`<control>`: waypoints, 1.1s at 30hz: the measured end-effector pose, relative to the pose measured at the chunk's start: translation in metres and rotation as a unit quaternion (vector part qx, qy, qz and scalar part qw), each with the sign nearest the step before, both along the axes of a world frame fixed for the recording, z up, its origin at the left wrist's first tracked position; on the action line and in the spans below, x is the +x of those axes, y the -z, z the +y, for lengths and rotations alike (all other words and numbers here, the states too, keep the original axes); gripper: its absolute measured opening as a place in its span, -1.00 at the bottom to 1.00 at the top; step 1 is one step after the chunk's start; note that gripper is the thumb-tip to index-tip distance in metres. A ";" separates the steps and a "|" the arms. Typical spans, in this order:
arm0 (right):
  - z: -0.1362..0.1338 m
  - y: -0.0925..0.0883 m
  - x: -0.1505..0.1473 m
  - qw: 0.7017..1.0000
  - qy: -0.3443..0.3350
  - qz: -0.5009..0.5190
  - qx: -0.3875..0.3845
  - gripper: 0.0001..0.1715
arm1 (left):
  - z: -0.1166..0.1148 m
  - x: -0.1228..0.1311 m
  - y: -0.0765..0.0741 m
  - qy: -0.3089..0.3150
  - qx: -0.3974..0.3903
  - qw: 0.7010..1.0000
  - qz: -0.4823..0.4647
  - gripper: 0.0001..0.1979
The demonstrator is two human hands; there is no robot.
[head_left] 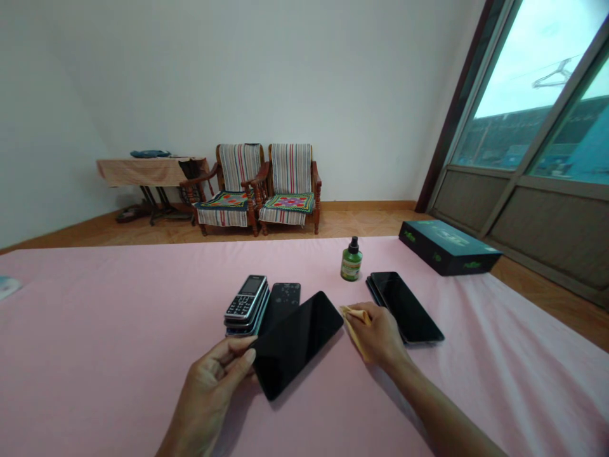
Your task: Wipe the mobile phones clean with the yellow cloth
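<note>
Left to right, on a pale pink bedsheet [95, 362]: a stack of silver keypad phones [245, 304], then a black phone with a speckled back [284, 301]. My left hand [209, 387], fingers curled, holds the long edge of a glossy black smartphone [295, 343] in a narrow grip. My right hand [380, 336], arm reaching from lower right, pinches a folded yellow cloth [354, 328] at that phone's right edge. Beyond and rightward: a green spray bottle [351, 263], stacked black smartphones [404, 308], and a dark teal box [450, 247] at the sheet's far edge.
</note>
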State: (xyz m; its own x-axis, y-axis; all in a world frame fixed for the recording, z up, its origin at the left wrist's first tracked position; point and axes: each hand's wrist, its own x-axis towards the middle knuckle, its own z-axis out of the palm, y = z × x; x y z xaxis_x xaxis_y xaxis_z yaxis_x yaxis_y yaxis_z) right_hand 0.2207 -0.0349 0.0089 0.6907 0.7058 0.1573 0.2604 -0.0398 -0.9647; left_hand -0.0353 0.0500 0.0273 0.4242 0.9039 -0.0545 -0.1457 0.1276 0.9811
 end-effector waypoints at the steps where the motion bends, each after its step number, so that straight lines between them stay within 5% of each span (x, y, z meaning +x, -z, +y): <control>1: 0.000 -0.001 -0.001 0.999 0.008 0.038 0.011 -0.80 | 0.001 -0.001 -0.002 -0.006 0.007 1.000 0.006 -0.68; 6: 0.003 -0.005 -0.015 0.969 0.000 0.238 0.073 -0.61 | 0.001 0.000 -0.004 -0.032 0.030 0.999 0.010 -0.67; 13: 0.007 -0.004 -0.028 0.909 -0.007 0.396 0.125 -0.63 | -0.003 0.002 0.010 -0.009 0.029 1.000 0.000 -0.68; 28: -0.001 -0.013 -0.067 0.890 -0.108 0.434 0.088 -0.58 | -0.012 0.007 0.023 0.037 0.034 0.999 -0.013 -0.73; 33: -0.008 -0.014 -0.079 0.882 -0.190 0.425 0.081 -0.59 | -0.009 0.003 0.023 0.044 0.012 0.998 -0.032 -0.76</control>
State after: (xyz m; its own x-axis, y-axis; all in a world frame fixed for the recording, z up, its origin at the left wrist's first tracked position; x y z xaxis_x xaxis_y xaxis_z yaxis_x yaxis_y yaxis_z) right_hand 0.1418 -0.0425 0.0232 0.3272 0.9272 -0.1824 -0.5936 0.0514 -0.8031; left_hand -0.0320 0.0410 0.0044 0.5044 0.8635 -0.0029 -0.1974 0.1186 0.9731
